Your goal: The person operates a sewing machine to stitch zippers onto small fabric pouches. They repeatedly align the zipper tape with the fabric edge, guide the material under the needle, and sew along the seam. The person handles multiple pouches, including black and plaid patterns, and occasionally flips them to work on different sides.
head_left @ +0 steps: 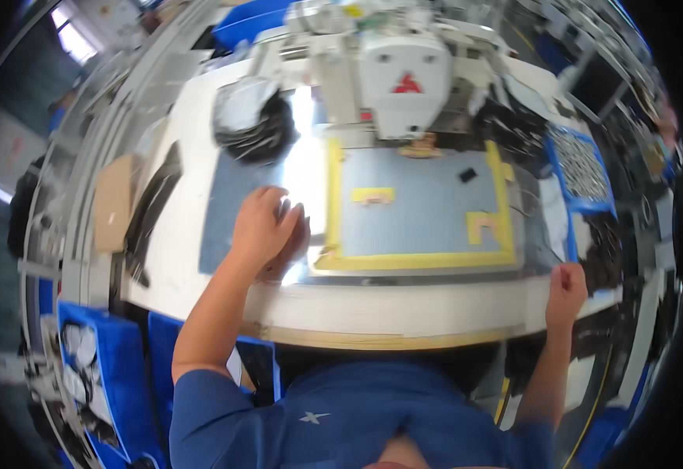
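Two hands work at a white counter before a white sewing machine. A clear template sheet with a yellow tape border lies flat under the machine head, and a small yellow patch and a small dark piece already sit inside the border, so loading looks partly done; nothing shows stitching under way. Left hand rests palm down on the sheet's left edge, fingers curled together and pressing (whether it pinches anything underneath is hidden). Right hand sits at the counter's near right edge, closed in a loose fist on the sheet's corner, it seems. Both forearms reach forward, elbows bent. Dark fabric pieces are heaped at back left.
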Motion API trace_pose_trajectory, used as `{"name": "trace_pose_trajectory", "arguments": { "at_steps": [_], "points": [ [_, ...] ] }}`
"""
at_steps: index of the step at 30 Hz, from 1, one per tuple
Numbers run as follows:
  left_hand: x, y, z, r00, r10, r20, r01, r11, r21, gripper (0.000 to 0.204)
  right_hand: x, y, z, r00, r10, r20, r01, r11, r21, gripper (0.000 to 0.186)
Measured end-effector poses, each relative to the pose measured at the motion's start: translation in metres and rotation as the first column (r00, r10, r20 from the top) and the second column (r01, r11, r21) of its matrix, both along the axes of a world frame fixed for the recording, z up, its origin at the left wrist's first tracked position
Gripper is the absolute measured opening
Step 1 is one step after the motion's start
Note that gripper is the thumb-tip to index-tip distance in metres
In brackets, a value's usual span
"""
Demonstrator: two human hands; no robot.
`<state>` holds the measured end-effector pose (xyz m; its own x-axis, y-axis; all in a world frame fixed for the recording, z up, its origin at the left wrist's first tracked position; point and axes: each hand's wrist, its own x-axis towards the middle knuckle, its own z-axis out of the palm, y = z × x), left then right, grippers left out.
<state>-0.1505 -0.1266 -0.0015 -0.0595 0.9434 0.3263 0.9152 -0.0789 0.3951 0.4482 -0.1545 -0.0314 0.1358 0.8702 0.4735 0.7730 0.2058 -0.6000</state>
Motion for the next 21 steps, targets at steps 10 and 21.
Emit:
{"name": "trace_pose_trajectory", "arguments": {
  "at_steps": [10,21],
  "points": [
    [-0.276,-0.035,-0.048,0.645,0.689,-0.331,-0.729,0.684,0.005,0.040,-0.084,0.015,-0.015,0.980,0.197,0.044,-0.194,0.979,-0.066,0.012],
    [-0.314,-0.035,-0.038,0.706,0.501,-0.501,-0.637,0.758,-0.141,0.017,-0.093,0.018,-0.007,0.963,0.243,0.120,-0.245,0.970,0.002,0.011]
  ]
}}
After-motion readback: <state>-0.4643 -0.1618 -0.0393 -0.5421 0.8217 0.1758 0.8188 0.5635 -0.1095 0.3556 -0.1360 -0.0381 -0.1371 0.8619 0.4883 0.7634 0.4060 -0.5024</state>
